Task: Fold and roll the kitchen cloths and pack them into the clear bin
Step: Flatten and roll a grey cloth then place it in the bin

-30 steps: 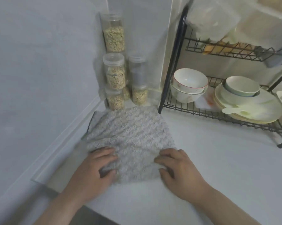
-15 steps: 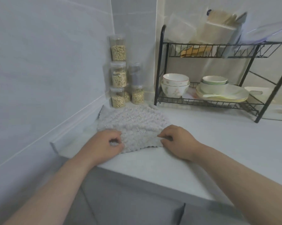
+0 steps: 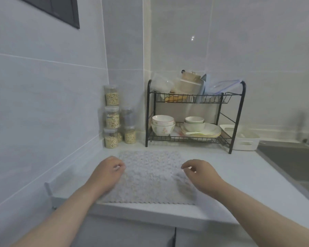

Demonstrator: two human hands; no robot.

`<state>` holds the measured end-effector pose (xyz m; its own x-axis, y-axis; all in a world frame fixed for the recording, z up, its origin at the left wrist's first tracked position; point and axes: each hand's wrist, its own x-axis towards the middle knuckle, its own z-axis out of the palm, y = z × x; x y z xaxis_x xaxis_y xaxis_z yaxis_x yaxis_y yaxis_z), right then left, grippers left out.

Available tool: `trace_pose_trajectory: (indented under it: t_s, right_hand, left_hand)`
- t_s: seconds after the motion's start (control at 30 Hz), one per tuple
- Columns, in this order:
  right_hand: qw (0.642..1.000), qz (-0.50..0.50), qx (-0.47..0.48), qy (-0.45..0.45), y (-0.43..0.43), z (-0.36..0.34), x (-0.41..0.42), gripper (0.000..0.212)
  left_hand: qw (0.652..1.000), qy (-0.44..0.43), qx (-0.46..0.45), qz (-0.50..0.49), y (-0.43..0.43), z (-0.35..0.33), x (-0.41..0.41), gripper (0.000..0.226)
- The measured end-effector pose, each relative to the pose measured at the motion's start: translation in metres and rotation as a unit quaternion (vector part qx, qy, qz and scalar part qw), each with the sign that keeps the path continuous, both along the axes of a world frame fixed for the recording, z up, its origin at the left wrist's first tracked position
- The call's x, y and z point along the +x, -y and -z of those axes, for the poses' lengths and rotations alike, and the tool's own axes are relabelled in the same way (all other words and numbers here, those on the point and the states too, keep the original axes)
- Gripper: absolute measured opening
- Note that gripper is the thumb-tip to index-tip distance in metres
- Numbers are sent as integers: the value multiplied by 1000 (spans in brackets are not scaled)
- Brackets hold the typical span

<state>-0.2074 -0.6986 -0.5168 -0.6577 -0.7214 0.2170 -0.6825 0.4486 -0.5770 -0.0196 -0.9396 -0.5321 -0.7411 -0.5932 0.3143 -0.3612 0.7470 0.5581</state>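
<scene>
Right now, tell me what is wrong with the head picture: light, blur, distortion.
Head view: dim, flat, bluish light; the wide lens bows the tile lines and stretches the forearms; the cloth is soft, its weave smeared; faint shadow lies under the right hand; one small glare spot on the back wall.

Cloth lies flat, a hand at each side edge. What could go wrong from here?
1. The cloth has its near hem along the front edge of the counter; a tug toward the person by the left hand and right hand could drag it off.
2. The stacked jars stand close behind its far left corner; a fold swung that way might topple them.
</scene>
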Motion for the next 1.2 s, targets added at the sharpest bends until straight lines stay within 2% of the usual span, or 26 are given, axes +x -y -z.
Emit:
trace_pose_trajectory:
  t_s: [0.07, 0.17, 0.23, 0.37, 0.43, 0.5, 0.6, 0.7, 0.83, 0.93, 1.03, 1.13, 1.2]
  right_hand:
    - [999, 31, -8, -13, 8, -9, -12, 28]
    - [999, 39, 26, -4, 34, -7, -32, 32]
    - [998, 40, 48, 12, 54, -3, -47, 34]
    - [993, 50, 103, 5, 94, 3, -78, 40]
    - [989, 63, 133, -23, 111, 6, -93, 35]
    - [978, 74, 183, -64, 123, 10, -104, 21]
    - [969, 63, 220, -89, 135, 15, -111, 26]
    - [977, 77, 183, -77, 139, 19, -122, 18]
    - [984, 91, 124, -89, 136, 4, -131, 4]
    - [989, 88, 69, -99, 129, -14, -134, 5]
    - [991, 80, 30, -103, 116, -27, -127, 17]
    - [993, 77, -18, -83, 98, -36, -113, 20]
    - [994, 79, -41, -64, 87, -38, -102, 18]
  left_hand:
    - [999, -19, 27, -30, 19, -9, -15, 15]
    - [994, -23, 91, -47, 45, -9, -41, 21]
    - [993, -11, 101, -56, 59, -3, -55, 28]
    - [995, 64, 53, -54, 93, 15, -76, 39]
    - [994, 92, 21, -47, 106, 21, -88, 40]
    - [988, 147, -37, -39, 115, 24, -101, 40]
    - [979, 185, -75, -43, 126, 24, -113, 31]
    - [979, 196, -49, -33, 132, 18, -126, 7]
    - [986, 166, -25, -8, 127, -1, -144, 21]
    - [995, 94, -23, -5, 129, -11, -147, 25]
    - [997, 26, 64, 22, 122, -23, -139, 24]
    - [996, 18, 84, 21, 112, -35, -123, 12]
    - [995, 15, 101, 12, 106, -38, -111, 15]
